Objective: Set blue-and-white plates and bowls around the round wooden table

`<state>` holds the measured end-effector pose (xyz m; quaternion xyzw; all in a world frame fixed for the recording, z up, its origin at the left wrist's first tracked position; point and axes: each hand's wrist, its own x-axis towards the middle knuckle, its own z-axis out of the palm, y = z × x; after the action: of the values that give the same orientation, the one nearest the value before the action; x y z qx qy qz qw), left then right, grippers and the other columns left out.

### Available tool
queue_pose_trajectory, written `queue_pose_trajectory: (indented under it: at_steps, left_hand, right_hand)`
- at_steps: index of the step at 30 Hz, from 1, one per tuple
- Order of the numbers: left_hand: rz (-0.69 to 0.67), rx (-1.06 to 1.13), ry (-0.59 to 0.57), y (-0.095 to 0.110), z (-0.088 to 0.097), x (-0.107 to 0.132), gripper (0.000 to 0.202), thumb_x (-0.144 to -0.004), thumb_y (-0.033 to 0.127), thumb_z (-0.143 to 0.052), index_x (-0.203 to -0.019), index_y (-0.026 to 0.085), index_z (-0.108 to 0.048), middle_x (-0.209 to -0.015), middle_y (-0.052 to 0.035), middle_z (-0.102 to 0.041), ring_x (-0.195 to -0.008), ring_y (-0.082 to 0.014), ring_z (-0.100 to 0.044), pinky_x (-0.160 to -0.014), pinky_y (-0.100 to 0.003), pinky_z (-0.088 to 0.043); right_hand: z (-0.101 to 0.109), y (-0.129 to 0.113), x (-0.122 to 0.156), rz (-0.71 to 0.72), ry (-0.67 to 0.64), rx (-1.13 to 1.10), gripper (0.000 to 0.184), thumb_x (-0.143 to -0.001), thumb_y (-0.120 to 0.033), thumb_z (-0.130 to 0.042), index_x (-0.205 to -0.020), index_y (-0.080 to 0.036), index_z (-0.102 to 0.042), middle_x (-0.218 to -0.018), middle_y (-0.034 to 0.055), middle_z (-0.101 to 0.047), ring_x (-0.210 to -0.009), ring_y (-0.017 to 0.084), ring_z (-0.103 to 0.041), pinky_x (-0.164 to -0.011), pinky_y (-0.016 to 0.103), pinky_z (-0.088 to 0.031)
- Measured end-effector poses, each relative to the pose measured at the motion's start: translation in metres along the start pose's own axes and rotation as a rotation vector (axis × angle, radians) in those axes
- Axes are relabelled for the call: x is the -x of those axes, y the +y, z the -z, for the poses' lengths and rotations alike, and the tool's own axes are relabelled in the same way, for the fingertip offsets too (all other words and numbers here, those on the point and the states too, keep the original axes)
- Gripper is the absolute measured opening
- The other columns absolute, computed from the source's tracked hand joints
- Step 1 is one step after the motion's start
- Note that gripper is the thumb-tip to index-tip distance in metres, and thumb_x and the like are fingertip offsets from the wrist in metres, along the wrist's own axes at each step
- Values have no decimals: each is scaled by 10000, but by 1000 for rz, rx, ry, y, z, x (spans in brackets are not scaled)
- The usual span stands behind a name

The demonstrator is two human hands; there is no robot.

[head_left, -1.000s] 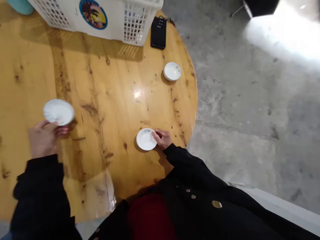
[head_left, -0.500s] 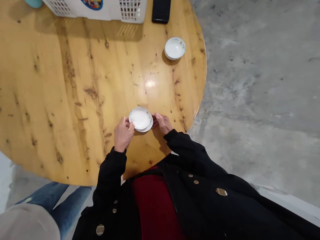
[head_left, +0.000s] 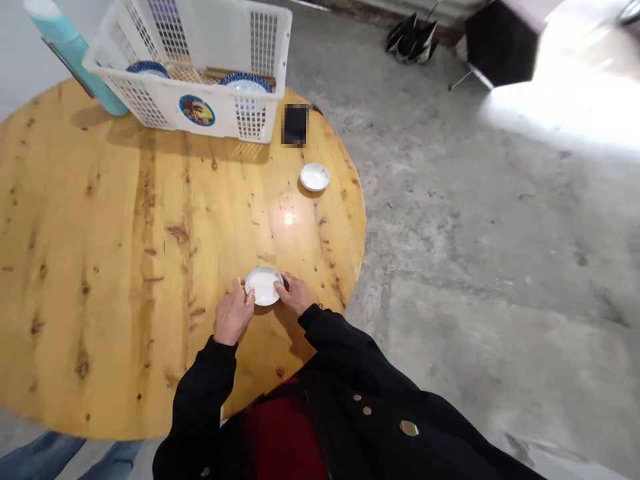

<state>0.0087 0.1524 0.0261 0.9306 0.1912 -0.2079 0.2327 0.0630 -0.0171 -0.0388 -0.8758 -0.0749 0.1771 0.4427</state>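
Note:
Small white saucers (head_left: 263,287), lined up so that only the top one shows clearly, are held between my two hands near the table's front edge. My left hand (head_left: 234,312) pinches the left rim, its thumb on the top side. On the right rim my right hand (head_left: 296,294) is closed too, with the thumb reaching over the inner face and the fingers mostly hidden. A small white bowl (head_left: 315,177) stands by itself farther back to the right.
The round wooden table (head_left: 100,220) holds a white plastic basket (head_left: 150,110) with blue-rimmed dishes (head_left: 246,83) inside. Beside it are a tall turquoise bottle (head_left: 75,50) and a black object (head_left: 295,125). Umbrellas (head_left: 501,43) lie on the concrete floor. Another person's jeans (head_left: 43,453) show at lower left.
The lower saucer stuck out from under the upper one before; now they line up. My right thumb has come over the rim. The view has tilted up, showing more of the basket and floor.

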Motion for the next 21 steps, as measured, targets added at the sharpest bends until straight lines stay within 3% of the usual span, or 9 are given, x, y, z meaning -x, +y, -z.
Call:
queue_pose_trajectory:
  at_steps: [4,8,14,18,21]
  left_hand:
    - [-15,-2,-34,-5,-1,-3,391,-1046,433,-305,-1191,181,-566,-978,-135,-764,-955,-300,-734,-764,-330,-479]
    - [-15,-80,-34,-2,-4,-5,369,-1046,379,-294,-1135,172,-585,-1006,-162,-757,-974,-315,-729,-789,-349,-478]
    - [68,100,0,7,-14,-7,275,-993,300,-352,-1072,177,-585,-1011,-140,-748,-958,-300,-714,-771,-345,-482]
    - [146,214,27,40,-41,0,238,-953,304,-397,-1026,188,-591,-959,-111,-735,-890,-276,-701,-748,-337,-489]
    - [163,336,58,92,-72,5,251,-942,299,-402,-1039,174,-596,-955,-106,-730,-855,-250,-689,-741,-327,-495]
  right_hand:
    - [-6,0,1,-10,23,-37,213,-824,-409,-436,-694,-241,-421,-592,-35,-435,-573,143,-420,-576,260,-334]
    - [-9,1,0,-21,36,-68,213,-811,-416,-437,-690,-242,-415,-585,-41,-426,-561,140,-414,-568,260,-321]
    - [0,5,-2,4,-65,-61,195,-820,-379,-448,-692,-237,-410,-590,-37,-421,-564,140,-409,-568,257,-314]
    - [37,26,0,47,-116,-4,180,-850,-323,-453,-726,-209,-516,-623,-10,-494,-591,150,-446,-587,258,-334]
    - [90,55,0,51,-174,52,197,-864,-284,-465,-780,-182,-611,-653,14,-571,-606,158,-502,-611,259,-354]
